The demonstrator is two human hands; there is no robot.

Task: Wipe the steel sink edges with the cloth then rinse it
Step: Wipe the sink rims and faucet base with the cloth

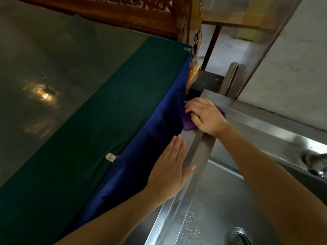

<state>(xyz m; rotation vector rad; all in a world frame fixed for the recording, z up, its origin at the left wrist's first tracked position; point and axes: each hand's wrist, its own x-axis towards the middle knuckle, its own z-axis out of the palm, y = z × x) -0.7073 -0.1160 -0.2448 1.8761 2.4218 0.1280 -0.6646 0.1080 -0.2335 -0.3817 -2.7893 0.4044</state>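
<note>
From the head view I see my right hand [205, 116] pressed down on the purple cloth [188, 121], its grip curled over the bunched fabric with the fingers bent around it. The cloth sits on the far corner of the steel sink [198, 152], on the left rim where that rim meets the back ledge, and part of it pokes out under my knuckles on both sides of the hand. My left hand [169, 170] lies flat nearer to me, its grip spread wide and holding nothing; the palm and fingers rest against the dark blue fabric [141, 156] that hangs down just beside the sink, while the thumb reaches onto the steel rim. The blue fabric drapes from the edge of a tabletop [92, 124] covered in green under a glossy sheet that throws back a bright reflection. Inside the basin I see water droplets and the round drain strainer [238, 236] near the bottom of the frame. A tap [316, 165] shows at the right edge, mounted on the back ledge.
</note>
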